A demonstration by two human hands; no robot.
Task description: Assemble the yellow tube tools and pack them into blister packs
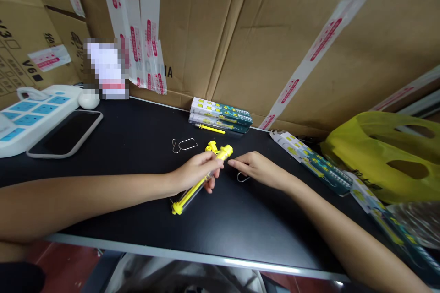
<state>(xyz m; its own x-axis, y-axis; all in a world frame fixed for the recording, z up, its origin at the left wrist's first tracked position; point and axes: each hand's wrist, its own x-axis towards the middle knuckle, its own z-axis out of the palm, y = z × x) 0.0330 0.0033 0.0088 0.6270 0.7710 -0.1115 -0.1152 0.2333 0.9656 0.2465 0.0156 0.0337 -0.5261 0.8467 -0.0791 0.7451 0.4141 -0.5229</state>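
Note:
My left hand (pixel 202 171) is closed round a spring scale (pixel 189 198), a clear tube with a yellow inner rod and yellow end caps. The scale lies slantwise, its upper end pointing right towards my other hand. Just right of that end, my right hand (pixel 256 168) is pinched on a bent wire hook (pixel 243 177), whose loop shows below the fingers; the fingertips' grip is partly hidden. Small yellow plastic caps (pixel 212 146) sit behind my left hand. Two bent wire hooks (pixel 184 144) lie on the black table to their left.
Printed boxes (pixel 220 114) stand at the back, a yellow rod (pixel 211 128) before them. More boxes (pixel 312 161) and a yellow plastic bag (pixel 381 155) line the right. A phone (pixel 67 132) and a power strip (pixel 41 112) lie left. Cardboard (pixel 275 32) walls the back.

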